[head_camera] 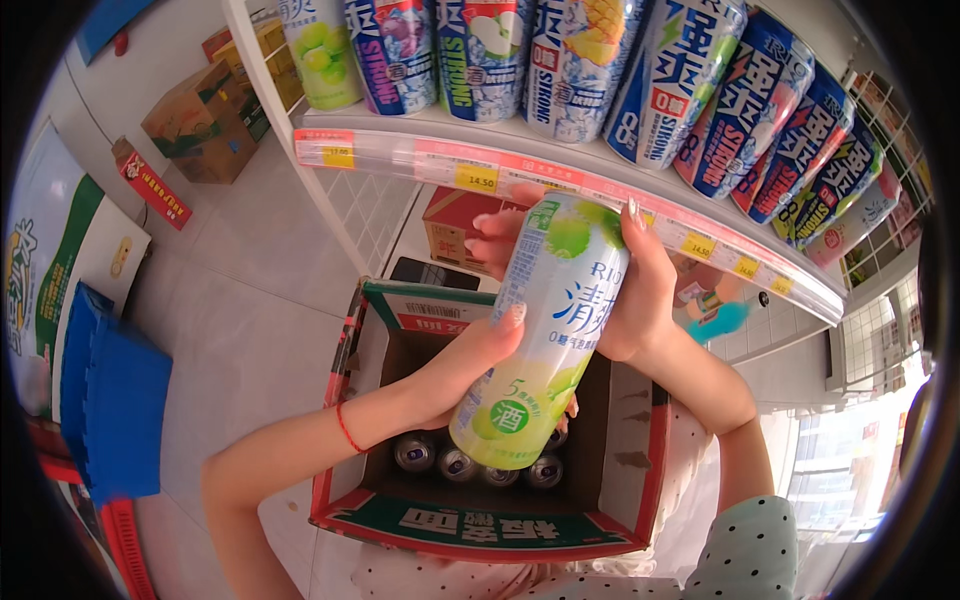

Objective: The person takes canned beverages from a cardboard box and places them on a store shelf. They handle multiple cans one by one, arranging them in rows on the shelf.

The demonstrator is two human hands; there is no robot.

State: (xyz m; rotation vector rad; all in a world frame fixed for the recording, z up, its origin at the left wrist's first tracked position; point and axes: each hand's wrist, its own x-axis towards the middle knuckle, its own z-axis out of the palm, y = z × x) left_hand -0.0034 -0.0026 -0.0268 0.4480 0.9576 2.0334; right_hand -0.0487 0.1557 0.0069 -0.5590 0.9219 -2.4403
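A tall green-and-white drink can (544,330) is held tilted between both hands, above an open cardboard box (487,540). My left hand (472,360) grips its lower left side, thumb across the front and a red string on the wrist. My right hand (637,292) holds the upper right side with the thumb near the top edge; fingers show behind the can. Inside the box stand several cans (457,464) with their metal tops up. Above, a shelf (450,131) bears a row of drink cans (482,64) of several designs, with price tags along its edge.
A white shelf post (300,157) rises left of the box. Under the shelf lie a red carton (457,225) and a dark flat object (435,274). Brown cartons (206,124) and a blue crate (120,397) stand on the floor at the left. Wire racks (870,337) stand at the right.
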